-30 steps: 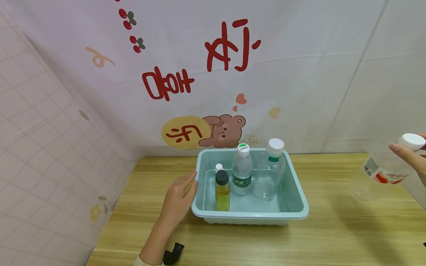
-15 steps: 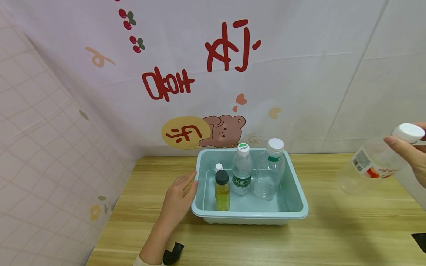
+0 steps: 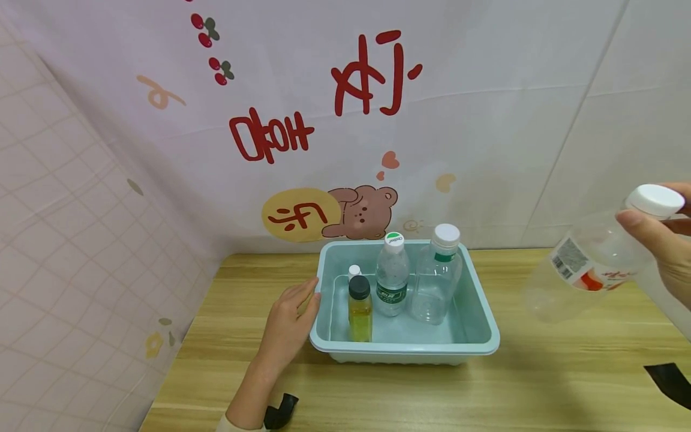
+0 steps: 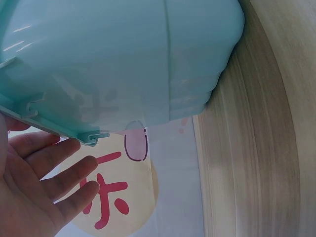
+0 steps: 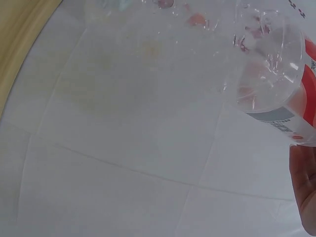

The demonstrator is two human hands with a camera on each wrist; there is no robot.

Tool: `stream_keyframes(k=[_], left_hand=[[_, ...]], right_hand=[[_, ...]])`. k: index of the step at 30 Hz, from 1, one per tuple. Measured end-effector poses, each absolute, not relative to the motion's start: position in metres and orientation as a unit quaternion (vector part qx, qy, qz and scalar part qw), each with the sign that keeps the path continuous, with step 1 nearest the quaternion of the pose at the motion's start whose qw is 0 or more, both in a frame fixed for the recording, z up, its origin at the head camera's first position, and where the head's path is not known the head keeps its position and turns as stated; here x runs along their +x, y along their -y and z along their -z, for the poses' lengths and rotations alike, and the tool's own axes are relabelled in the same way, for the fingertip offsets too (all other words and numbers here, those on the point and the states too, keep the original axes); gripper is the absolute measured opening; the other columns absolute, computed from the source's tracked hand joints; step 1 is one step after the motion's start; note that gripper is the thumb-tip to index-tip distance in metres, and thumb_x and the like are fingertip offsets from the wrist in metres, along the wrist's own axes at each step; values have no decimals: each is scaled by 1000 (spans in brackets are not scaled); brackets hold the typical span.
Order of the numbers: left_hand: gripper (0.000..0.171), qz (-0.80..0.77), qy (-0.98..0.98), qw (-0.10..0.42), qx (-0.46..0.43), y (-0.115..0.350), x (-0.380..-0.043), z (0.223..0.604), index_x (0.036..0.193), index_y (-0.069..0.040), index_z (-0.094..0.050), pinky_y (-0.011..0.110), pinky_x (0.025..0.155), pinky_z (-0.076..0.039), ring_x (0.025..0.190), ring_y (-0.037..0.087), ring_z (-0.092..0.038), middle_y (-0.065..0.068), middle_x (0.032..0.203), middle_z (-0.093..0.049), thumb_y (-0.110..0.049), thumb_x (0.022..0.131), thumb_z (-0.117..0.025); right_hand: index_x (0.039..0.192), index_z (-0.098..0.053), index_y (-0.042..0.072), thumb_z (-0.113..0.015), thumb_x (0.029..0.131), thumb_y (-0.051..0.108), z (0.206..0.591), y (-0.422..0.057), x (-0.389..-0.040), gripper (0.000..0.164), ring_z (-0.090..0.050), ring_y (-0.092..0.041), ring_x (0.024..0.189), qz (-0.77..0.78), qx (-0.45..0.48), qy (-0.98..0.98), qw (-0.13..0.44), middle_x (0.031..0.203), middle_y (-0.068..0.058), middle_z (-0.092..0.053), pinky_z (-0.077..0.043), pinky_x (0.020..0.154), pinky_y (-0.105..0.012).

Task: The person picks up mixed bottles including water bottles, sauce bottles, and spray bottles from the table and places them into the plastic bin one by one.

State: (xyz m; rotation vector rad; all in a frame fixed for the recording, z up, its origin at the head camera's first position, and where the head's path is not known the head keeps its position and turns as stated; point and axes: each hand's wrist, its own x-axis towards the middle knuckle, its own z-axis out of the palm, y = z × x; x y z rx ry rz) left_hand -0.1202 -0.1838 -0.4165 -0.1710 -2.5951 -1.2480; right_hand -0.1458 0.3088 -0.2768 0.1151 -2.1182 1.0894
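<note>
A large clear plastic bottle (image 3: pixel 588 258) with a white cap and a red-and-white label hangs tilted above the table on the right. My right hand (image 3: pixel 666 243) grips it near the cap, thumb in front. In the right wrist view the bottle's clear body (image 5: pixel 269 74) shows above part of that hand (image 5: pixel 303 182). My left hand (image 3: pixel 288 318) touches the left rim of a light blue-green basin (image 3: pixel 405 348). From the left wrist view, its fingers (image 4: pixel 71 170) are spread and fairly straight beside the basin's rim.
Inside the basin stand a clear bottle with a white cap (image 3: pixel 434 288), a smaller green-labelled bottle (image 3: pixel 391 279), a black-capped bottle of yellow liquid (image 3: pixel 360 315) and a small white-capped bottle (image 3: pixel 354 272) partly hidden. A patterned cloth (image 3: pixel 486 120) hangs behind the wooden table (image 3: pixel 540 390).
My right hand has carried the clear bottle leftward and a little upward, toward the basin, and the bottle leans more. The left hand and the basin stay in place.
</note>
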Motion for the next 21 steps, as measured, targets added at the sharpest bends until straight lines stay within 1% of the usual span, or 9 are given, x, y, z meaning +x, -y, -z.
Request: stream_keyframes(k=[2,4,7,8,12,14,16,19,21], left_hand=[[42,428,893,129,-60,184,-120,417,144,-7,-64,58,110,-47,136,32,-57,8,145,-63,-21,105,-66],[42,427,893,128,-59,184,-121,417,145,-7,-64,57,110,-47,136,31,-57,7,145,-63,-22,105,-66],[42,428,894,123,-55,184,-121,415,145,-8,-64,55,111,-47,136,29,-57,6,146,-63,-24,105,-65],[42,429,894,122,-54,184,-120,415,145,-8,-63,55,111,-46,136,29,-57,6,146,-63,-24,105,-65],[43,431,892,122,-53,185,-120,414,145,-8,-63,54,111,-47,137,29,-56,7,146,-62,-25,106,-64],[43,433,891,124,-55,185,-120,414,145,-8,-63,54,111,-47,137,29,-56,7,146,-62,-24,105,-64],[43,434,890,125,-59,185,-121,414,145,-8,-63,54,110,-47,137,29,-56,7,146,-63,-24,105,-64],[42,435,890,124,-60,185,-121,414,145,-8,-63,53,111,-47,136,28,-57,6,146,-63,-24,106,-64],[42,434,890,123,-59,185,-121,415,145,-8,-63,53,110,-47,136,28,-57,6,146,-63,-24,106,-64]], right_hand=[[118,-61,42,-73,98,7,276,-307,-146,42,-49,7,85,-418,48,828,372,103,29,-56,-36,77,-1],[123,-67,33,-73,97,5,276,-307,-148,38,-50,6,85,-415,56,828,372,106,30,-58,-38,77,-1],[130,-70,21,-74,95,0,274,-305,-153,41,-54,4,84,-425,72,823,370,108,27,-62,-42,77,-2],[131,-71,18,-74,94,-2,271,-303,-154,42,-55,3,83,-434,81,817,370,107,25,-64,-43,76,-2],[122,-76,6,-75,90,-9,256,-283,-153,36,-59,-2,79,-498,130,774,369,101,15,-72,-46,74,-6],[118,-74,-7,-75,88,-12,250,-273,-152,30,-61,-4,79,-511,162,758,371,99,12,-75,-48,74,-8],[118,-69,-18,-74,87,-15,246,-264,-151,32,-66,-7,80,-552,195,725,362,98,6,-77,-51,75,-10],[117,-64,-25,-75,85,-17,242,-252,-152,35,-70,-11,82,-589,244,684,355,98,-2,-78,-54,77,-12],[116,-63,-26,-77,83,-18,241,-243,-152,37,-72,-14,84,-630,270,643,341,98,-9,-78,-55,78,-14]])
